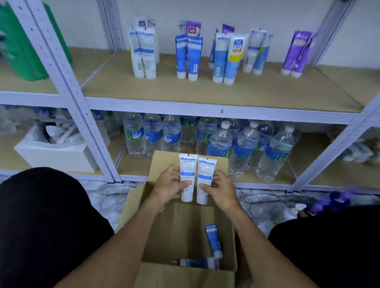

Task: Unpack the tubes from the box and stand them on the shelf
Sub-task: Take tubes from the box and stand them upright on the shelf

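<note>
An open cardboard box (180, 222) sits on the floor between the person's knees. Its walls are plain brown and its flaps are folded outward. Two soft plastic tubes lie inside. A blue tube (213, 239) leans cap-down against the right wall. A darker tube (197, 262) lies flat along the near wall.

Both forearms reach forward above the far edge of the box. The left hand (168, 185) grips a white tube (187, 174). The right hand (221, 190) grips a second white tube (205, 175). On each hand the fingers (221, 176) curl behind the tube and the thumb presses its front. Both tubes are upright, cap down and flat crimped end up. They stand side by side and almost touch.

Beyond the hands, the lower shelf board holds clear water bottles (220, 143) with blue labels.

The upper shelf (209, 94) is a tan board in a white perforated metal frame. It carries standing tubes (188, 55) in white, blue and purple. They rest on their caps in separate clusters towards the back. A wide strip of board shows in front of the clusters, up to the front rail.
</note>
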